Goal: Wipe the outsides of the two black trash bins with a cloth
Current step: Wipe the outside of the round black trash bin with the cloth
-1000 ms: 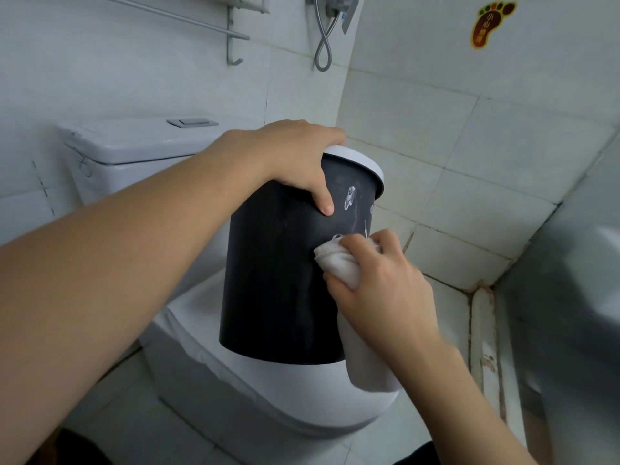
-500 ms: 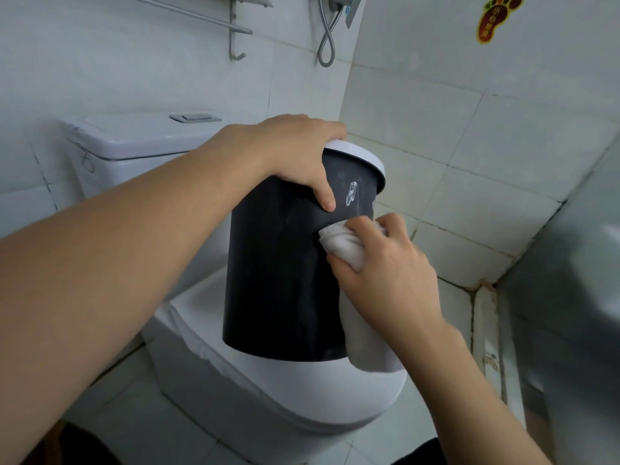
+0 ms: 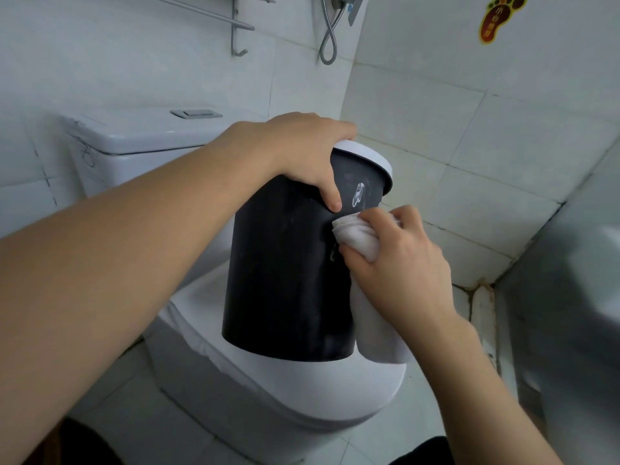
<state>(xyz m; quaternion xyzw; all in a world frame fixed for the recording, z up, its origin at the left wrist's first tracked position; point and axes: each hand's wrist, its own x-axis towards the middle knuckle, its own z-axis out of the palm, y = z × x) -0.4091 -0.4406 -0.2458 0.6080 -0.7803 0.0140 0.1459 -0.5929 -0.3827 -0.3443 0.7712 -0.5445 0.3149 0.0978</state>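
A black trash bin [image 3: 281, 270] with a white rim stands tilted on the closed toilet lid [image 3: 302, 380]. My left hand [image 3: 302, 152] grips the bin's top, thumb down on the black side. My right hand [image 3: 399, 263] holds a bunched white cloth [image 3: 359, 236] and presses it against the bin's right side, just below a white mark. The cloth's loose end hangs down beside the bin. Only one bin is in view.
The white toilet tank [image 3: 141, 135] stands behind the bin against the tiled wall. A metal towel rail [image 3: 214, 18] and a shower hose [image 3: 330, 35] hang above. A pale fixture [image 3: 577, 297] fills the right edge. Tiled floor lies to the left.
My right hand has slid the cloth upward along the bin's right side, closer to the white mark. My left hand keeps its grip on the rim.
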